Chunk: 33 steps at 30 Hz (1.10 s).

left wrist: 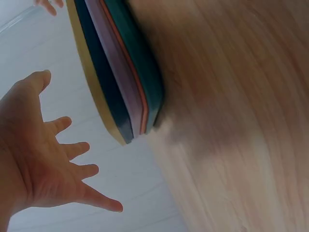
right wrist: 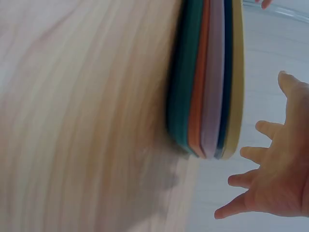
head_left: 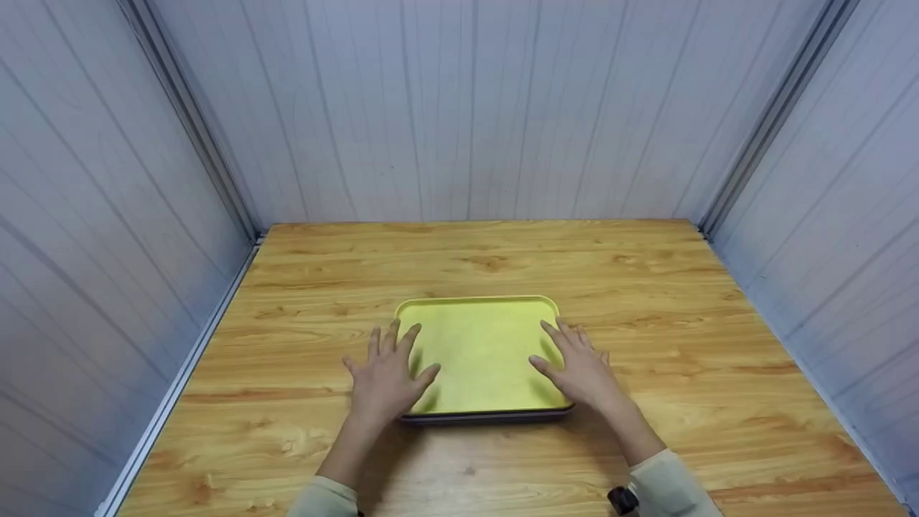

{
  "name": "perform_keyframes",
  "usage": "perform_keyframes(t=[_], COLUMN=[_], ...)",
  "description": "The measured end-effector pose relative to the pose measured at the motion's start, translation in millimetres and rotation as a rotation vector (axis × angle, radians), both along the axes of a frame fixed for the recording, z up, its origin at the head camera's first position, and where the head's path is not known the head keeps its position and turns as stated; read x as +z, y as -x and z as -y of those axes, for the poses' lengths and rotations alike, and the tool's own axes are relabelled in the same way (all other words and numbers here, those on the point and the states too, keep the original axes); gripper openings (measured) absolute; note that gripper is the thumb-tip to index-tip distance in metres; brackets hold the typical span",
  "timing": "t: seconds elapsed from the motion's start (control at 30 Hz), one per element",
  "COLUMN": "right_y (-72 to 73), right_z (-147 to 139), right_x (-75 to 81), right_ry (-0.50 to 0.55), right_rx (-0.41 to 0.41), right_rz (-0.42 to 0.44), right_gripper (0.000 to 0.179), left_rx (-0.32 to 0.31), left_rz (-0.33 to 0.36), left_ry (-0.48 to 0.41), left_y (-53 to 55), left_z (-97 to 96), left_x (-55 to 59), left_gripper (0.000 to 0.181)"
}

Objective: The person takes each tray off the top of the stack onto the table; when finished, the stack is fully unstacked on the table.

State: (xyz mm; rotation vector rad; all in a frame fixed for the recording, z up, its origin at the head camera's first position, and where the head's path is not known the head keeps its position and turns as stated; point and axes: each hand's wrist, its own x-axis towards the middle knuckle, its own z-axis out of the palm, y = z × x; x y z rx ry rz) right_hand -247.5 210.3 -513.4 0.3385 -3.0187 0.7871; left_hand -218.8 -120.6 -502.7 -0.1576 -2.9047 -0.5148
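A stack of rectangular trays lies on the wooden table, its top one a yellow tray (head_left: 481, 352) with a raised rim. Seen from the side in the left wrist view, a dark blue tray (left wrist: 104, 72), a mauve tray (left wrist: 113, 63), an orange tray (left wrist: 140, 96) and a green tray (left wrist: 140, 63) sit under the yellow one. My left hand (head_left: 388, 380) hovers over the stack's left edge, fingers spread. Over the right edge, my right hand (head_left: 583, 370) is spread likewise. Both wrist views show the hands apart from the trays, holding nothing.
The wood-grain table (head_left: 287, 323) extends around the stack. Pale panelled walls (head_left: 438, 108) enclose it at the back and on both sides, with metal strips (head_left: 194, 122) in the corners. A dark wrist strap piece (head_left: 622, 500) shows by the right sleeve.
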Motion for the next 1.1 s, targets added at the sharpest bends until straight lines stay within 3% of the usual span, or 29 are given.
perform_keyframes(t=[0.3, 0.67, 0.97, 1.1], right_y=[3.4, 7.0, 6.0, 5.8], right_z=[-13.5, -20.4, -19.9, -20.8], right_x=[-15.3, -27.1, -27.6, -28.5], right_ry=[0.038, 0.118, 0.179, 0.18], right_rx=[-0.021, -0.075, -0.06, -0.073], right_rz=[0.028, 0.131, 0.154, 0.162], right_gripper=[0.087, 0.099, 0.092, 0.091], left_rx=[0.035, 0.067, 0.083, 0.08], left_rz=[0.064, 0.113, 0.109, 0.072], left_ry=[-0.055, -0.091, -0.115, -0.135], left_y=[3.4, 4.4, 5.6, 6.1], left_z=[13.1, 17.4, 14.8, 13.4], left_x=[-12.9, -23.1, -30.0, -32.2], left_gripper=[0.076, 0.075, 0.063, 0.056])
